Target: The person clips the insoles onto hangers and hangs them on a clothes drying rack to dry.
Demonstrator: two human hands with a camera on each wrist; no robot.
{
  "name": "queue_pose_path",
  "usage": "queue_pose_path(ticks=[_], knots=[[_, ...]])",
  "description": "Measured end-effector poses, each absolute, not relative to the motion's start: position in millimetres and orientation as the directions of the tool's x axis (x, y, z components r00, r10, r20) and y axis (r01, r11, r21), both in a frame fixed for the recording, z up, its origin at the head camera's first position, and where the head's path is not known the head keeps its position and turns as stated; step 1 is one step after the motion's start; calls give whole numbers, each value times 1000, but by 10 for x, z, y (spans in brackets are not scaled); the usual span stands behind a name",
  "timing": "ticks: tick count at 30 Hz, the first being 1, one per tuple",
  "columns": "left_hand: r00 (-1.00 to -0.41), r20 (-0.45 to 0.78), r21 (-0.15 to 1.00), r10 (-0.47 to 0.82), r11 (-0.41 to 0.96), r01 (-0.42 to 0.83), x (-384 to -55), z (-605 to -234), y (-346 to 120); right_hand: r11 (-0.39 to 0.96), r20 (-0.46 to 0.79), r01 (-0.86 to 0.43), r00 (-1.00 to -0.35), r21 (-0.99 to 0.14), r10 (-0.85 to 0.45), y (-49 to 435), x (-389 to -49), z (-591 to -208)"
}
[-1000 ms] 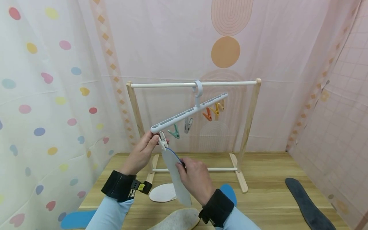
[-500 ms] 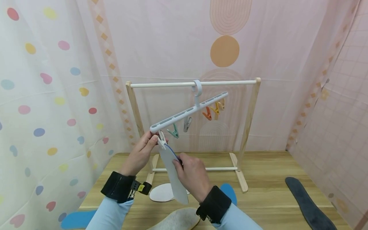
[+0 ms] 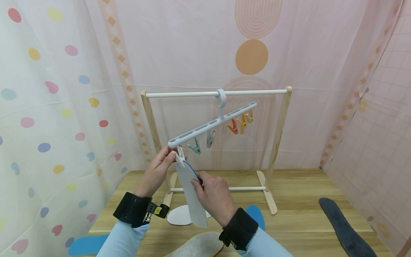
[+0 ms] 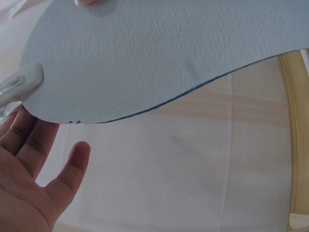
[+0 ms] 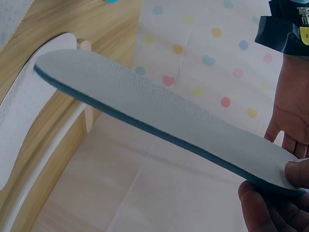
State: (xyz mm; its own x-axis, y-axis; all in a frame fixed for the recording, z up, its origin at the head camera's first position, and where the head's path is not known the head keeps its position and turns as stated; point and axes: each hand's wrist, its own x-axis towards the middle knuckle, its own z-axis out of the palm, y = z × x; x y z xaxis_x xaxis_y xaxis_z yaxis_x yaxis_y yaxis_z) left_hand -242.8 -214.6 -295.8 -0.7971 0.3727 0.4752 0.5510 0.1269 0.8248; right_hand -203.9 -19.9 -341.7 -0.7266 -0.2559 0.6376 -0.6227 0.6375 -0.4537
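A pale grey insole point(image 3: 191, 192) with a blue edge hangs slanting below the left end of a light blue clip hanger point(image 3: 212, 125). The white clip point(image 4: 26, 82) of the hanger overlaps the insole's rounded end. My right hand point(image 3: 216, 196) pinches the insole near its upper side, thumb on the pale face and fingers beneath. Beside the clip is my left hand point(image 3: 156, 172); in the left wrist view its thumb stands apart and its fingertips reach behind the insole's end. Green point(image 3: 194, 146), grey point(image 3: 210, 138), orange point(image 3: 232, 126) and yellow clips dangle farther along the bar.
The hanger hooks over the white rail point(image 3: 179, 95) of a wooden rack. On the wooden table point(image 3: 298, 221) lie a white insole point(image 3: 179, 215), a beige insole point(image 3: 200, 244), blue insoles point(image 3: 255, 216) and a dark insole point(image 3: 345, 226) at right. Curtains surround the table.
The insole's lower end has swung a little to the left, and my right hand has shifted slightly left with it. My left hand stays almost in place at the clip.
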Motion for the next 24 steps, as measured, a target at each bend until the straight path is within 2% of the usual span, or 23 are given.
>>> queue_pose_path(ticks=[24], knots=[[-848,453,837,274,197,510,-2484,-3028,-2246,661,649,-624,-714,-417,-264,-144,-2058,-3508]])
